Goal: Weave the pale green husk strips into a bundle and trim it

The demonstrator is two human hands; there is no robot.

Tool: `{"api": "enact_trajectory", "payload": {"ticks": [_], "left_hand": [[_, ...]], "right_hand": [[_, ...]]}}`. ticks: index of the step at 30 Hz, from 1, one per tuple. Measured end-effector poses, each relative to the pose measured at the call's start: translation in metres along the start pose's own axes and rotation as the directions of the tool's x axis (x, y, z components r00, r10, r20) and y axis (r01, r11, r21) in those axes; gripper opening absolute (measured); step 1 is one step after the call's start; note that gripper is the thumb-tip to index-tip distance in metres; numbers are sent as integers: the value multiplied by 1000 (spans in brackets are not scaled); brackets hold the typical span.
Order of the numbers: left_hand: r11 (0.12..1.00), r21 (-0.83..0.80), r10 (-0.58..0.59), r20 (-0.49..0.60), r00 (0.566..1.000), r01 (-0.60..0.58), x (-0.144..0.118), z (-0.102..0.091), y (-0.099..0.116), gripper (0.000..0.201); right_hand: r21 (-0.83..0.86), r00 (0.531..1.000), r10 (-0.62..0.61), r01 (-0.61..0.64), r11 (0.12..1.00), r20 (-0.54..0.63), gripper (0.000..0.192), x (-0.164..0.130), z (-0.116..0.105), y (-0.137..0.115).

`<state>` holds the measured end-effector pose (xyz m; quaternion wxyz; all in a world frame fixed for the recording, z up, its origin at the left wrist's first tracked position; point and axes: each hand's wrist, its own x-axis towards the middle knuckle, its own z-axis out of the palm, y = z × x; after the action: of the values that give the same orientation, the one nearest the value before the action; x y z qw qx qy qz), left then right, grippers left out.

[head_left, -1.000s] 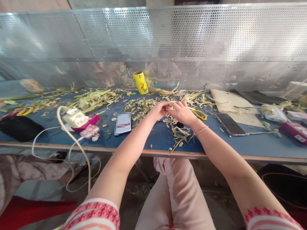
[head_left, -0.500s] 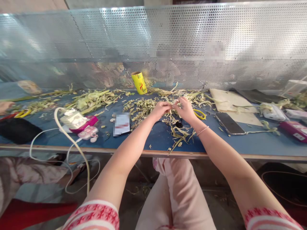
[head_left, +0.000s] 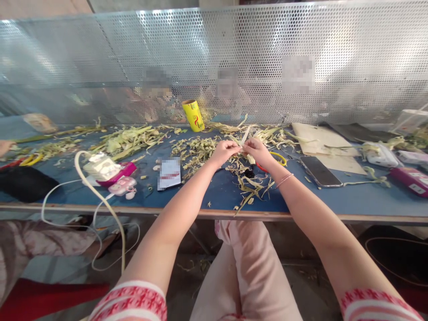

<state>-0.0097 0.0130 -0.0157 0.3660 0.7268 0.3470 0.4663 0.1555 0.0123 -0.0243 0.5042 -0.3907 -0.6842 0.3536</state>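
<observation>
Over a loose heap of pale green plant strips (head_left: pixel 200 149), my two hands meet with fingertips pinched together. A thin whitish plant strip (head_left: pixel 246 134) sticks up between them. My left hand (head_left: pixel 224 152) is closed at its lower end, and my right hand (head_left: pixel 258 152) grips it from the other side. Beneath the right hand and wrist lie yellow and red loops (head_left: pixel 279 158), like scissor handles, partly covered. More dry strips (head_left: pixel 252 189) and a small black object (head_left: pixel 249 173) are below the hands.
A yellow cardboard tube (head_left: pixel 193 116) stands before the perforated metal screen (head_left: pixel 261 40). Phones (head_left: pixel 321 171) (head_left: pixel 169 174) lie on both sides. A corded charger (head_left: pixel 103 167) sits left, with a white cable over the table edge. Another person's hand (head_left: pixel 5 147) is at far left.
The whitish strip now stands up visibly between my fingertips. My right hand has turned slightly and its fingers have closed in; a red loop shows beside its wrist.
</observation>
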Motion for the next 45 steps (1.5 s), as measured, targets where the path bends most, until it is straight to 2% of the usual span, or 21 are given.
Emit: {"api": "enact_trajectory", "payload": {"ticks": [7, 11, 13, 17, 21, 23, 26, 29, 31, 36, 40, 42, 45], "left_hand": [[1000, -5, 3, 42, 999, -3, 2, -6, -3, 17], [999, 38, -17, 26, 1000, 16, 2, -7, -3, 16], [997, 72, -31, 6, 1000, 30, 1, -8, -2, 16], [994, 109, -31, 2, 1000, 31, -1, -8, 2, 18], [991, 135, -16, 17, 1000, 14, -3, -5, 4, 14], [989, 147, -1, 34, 999, -4, -3, -3, 4, 10], [985, 170, 26, 50, 998, -35, -4, -1, 3, 10], [980, 173, 86, 87, 992, -100, -4, 0, 0, 12], [986, 115, 106, 109, 988, -118, -4, 1, -2, 11], [994, -101, 52, 125, 991, -39, -2, 2, -8, 21], [961, -260, -78, 60, 995, 91, 2, 4, -15, 37], [958, -261, -115, 24, 993, 117, 4, 5, -16, 39], [978, -184, -109, -21, 994, 103, 5, 5, -15, 37]], "right_hand": [[4, 998, -57, 57, 998, -15, 18, -2, -8, -6], [35, 999, -32, 32, 999, -16, 16, -4, -10, -13], [75, 1000, -14, 11, 997, 28, 14, -6, -11, -16], [146, 982, -7, -20, 989, 188, 12, -7, -16, -21], [68, 963, -81, 66, 996, 256, 15, -8, -17, -21], [-15, 965, -106, 113, 993, 241, 17, -8, -15, -21], [-182, 979, -133, 161, 970, 155, 12, -9, -9, -19], [-354, 967, -238, 255, 900, 92, 8, -10, -5, -17], [-425, 948, -308, 311, 850, 77, 8, -10, -3, -16], [-485, 926, -374, 352, 800, 54, 11, -11, -4, -13], [-476, 909, -412, 388, 789, 58, 10, -10, -5, -12], [-473, 909, -413, 385, 792, 48, 9, -9, -5, -12], [-491, 935, -353, 298, 819, -20, 9, -8, -4, -14]]}}
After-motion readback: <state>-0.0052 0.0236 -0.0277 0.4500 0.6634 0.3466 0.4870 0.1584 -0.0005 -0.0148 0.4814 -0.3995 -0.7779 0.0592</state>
